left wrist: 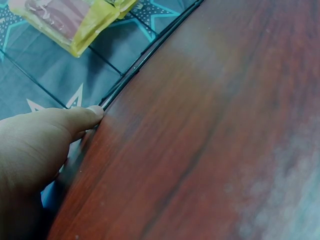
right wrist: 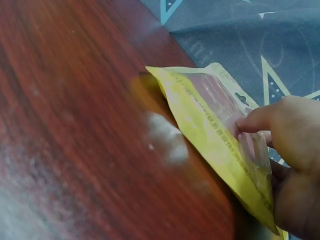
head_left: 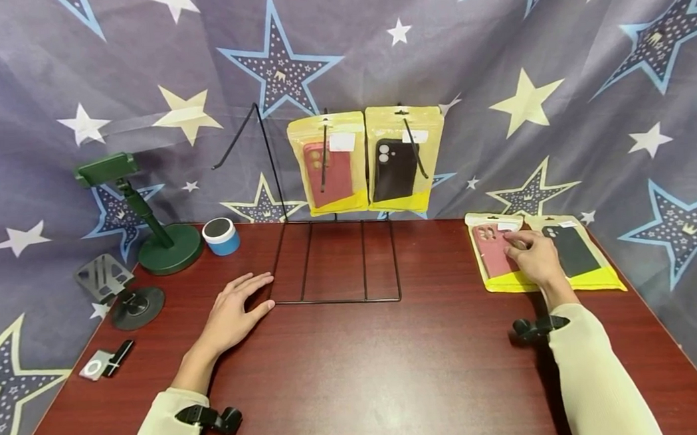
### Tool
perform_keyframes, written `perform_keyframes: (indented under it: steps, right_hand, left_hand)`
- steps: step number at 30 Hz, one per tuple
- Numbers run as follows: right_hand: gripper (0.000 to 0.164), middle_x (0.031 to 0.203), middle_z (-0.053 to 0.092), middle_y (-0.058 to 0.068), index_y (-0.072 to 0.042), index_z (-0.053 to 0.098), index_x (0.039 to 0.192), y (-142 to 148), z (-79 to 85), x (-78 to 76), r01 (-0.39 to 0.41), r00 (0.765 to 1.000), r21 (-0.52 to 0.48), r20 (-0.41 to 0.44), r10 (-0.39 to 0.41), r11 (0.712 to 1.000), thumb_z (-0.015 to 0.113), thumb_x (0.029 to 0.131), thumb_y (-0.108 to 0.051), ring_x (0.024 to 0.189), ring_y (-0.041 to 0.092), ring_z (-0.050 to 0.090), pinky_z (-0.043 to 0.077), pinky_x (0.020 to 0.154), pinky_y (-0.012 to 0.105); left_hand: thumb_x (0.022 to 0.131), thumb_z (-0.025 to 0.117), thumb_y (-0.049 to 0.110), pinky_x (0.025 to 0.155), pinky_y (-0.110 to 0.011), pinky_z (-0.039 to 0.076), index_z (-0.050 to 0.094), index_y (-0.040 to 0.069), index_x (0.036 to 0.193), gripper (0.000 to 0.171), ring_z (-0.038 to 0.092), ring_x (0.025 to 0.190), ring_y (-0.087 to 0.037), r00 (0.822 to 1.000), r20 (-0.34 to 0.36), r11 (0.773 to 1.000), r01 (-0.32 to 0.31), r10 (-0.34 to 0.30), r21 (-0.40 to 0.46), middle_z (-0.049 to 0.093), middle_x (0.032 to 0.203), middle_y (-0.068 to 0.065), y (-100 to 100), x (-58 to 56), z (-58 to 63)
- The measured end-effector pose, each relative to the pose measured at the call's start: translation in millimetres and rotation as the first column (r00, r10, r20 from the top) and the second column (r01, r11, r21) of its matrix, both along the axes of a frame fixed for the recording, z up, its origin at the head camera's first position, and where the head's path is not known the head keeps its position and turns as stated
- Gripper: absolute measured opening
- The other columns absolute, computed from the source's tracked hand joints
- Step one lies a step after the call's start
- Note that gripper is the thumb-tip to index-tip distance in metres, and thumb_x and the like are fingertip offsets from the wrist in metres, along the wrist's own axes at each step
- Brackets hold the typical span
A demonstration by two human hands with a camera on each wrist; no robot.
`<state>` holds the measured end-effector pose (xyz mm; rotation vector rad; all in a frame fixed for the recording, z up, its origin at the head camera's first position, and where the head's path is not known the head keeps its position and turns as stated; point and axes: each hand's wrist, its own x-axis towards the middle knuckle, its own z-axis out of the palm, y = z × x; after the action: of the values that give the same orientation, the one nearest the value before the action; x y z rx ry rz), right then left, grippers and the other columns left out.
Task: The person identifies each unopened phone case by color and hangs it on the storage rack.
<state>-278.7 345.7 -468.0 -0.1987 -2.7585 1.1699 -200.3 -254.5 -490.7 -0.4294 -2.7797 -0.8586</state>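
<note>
My left hand (head_left: 233,316) rests at the front left corner of a black wire display rack (head_left: 336,302), fingers extended, thumb touching the wire. In the left wrist view the thumb (left wrist: 85,117) meets the rack's bottom bar. To the right, my right hand (head_left: 536,256) pinches the edge of a yellow-and-clear bag holding a pink phone case (head_left: 494,252). The right wrist view shows the thumb (right wrist: 257,120) on the bag's front; the other fingertips are partly hidden. Beside it lies a bagged black phone case (head_left: 573,250). On the rack hang a bagged pink case (head_left: 336,168) and a bagged black case (head_left: 395,168).
A bare hook (head_left: 233,148) juts out at the rack's upper left. On the table's left stand a green phone stand (head_left: 171,248), a blue-and-white jar (head_left: 221,237) and a grey stand (head_left: 138,307), with small items (head_left: 106,362) nearer. Star-patterned cloth (head_left: 434,52) surrounds the wooden table (head_left: 358,376).
</note>
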Motion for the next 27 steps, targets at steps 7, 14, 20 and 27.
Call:
perform_keyframes:
  steps: [7,14,20,27]
  right_hand:
    - [0.039,0.150,0.048,0.031,0.001,0.066,0.136,0.0,1.0,-1.0,0.047,0.998,-0.046,0.043,-0.045,0.998,0.065,0.098,-0.009,0.144,0.050,0.044,0.032,0.120,0.060]
    - [0.038,0.150,0.053,0.029,0.000,0.066,0.136,0.8,1.8,-2.3,0.072,0.993,-0.127,0.103,-0.059,0.989,0.063,0.098,-0.008,0.134,0.035,0.050,0.045,0.090,0.023]
    - [0.039,0.147,0.057,0.024,0.000,0.066,0.136,-1.2,4.5,-2.0,0.062,0.993,-0.185,0.114,-0.041,0.981,0.064,0.098,-0.007,0.123,0.025,0.052,0.041,0.079,0.010]
    - [0.038,0.150,0.056,0.021,-0.003,0.066,0.138,-4.6,4.2,0.0,0.023,0.996,-0.191,0.090,-0.006,0.981,0.064,0.100,-0.012,0.135,0.029,0.050,0.040,0.085,0.010]
  left_hand:
    - [0.096,0.074,0.029,0.107,-0.069,0.033,0.063,0.013,0.143,0.051,0.043,0.146,-0.040,1.000,0.005,1.000,0.003,-0.003,-0.001,0.060,0.149,-0.011,0.4,0.9,-0.2]
    - [0.096,0.075,0.029,0.107,-0.068,0.033,0.063,0.013,0.143,0.052,0.043,0.146,-0.040,1.000,0.008,1.000,-0.001,0.001,-0.002,0.060,0.149,-0.012,1.5,0.9,1.8]
    - [0.095,0.075,0.029,0.107,-0.068,0.033,0.063,0.013,0.143,0.052,0.043,0.146,-0.040,1.000,0.003,1.000,-0.001,0.001,-0.002,0.060,0.150,-0.011,0.8,0.1,0.8]
    - [0.096,0.074,0.029,0.107,-0.068,0.034,0.063,0.013,0.143,0.051,0.043,0.146,-0.040,1.000,0.004,1.000,0.000,0.000,0.004,0.060,0.150,-0.011,-0.4,0.6,0.3]
